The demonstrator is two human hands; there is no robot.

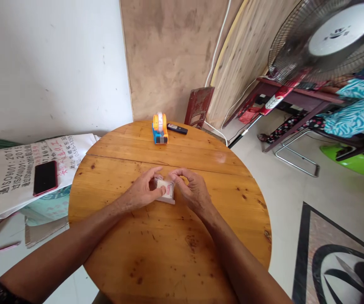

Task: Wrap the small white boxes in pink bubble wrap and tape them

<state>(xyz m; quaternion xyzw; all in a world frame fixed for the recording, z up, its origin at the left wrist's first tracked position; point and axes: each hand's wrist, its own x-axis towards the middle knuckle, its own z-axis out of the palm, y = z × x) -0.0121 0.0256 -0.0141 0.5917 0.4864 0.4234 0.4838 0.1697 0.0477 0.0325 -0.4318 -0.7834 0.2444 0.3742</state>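
Small white box (170,193) on worktop (169,249), between both hands. Left hand (143,191) grips it, thumb on top. Right hand (192,188) at its right edge, fingertips pinched; blurred, cannot tell on what. Tape dispenser (160,136), black remote (178,129) beyond.
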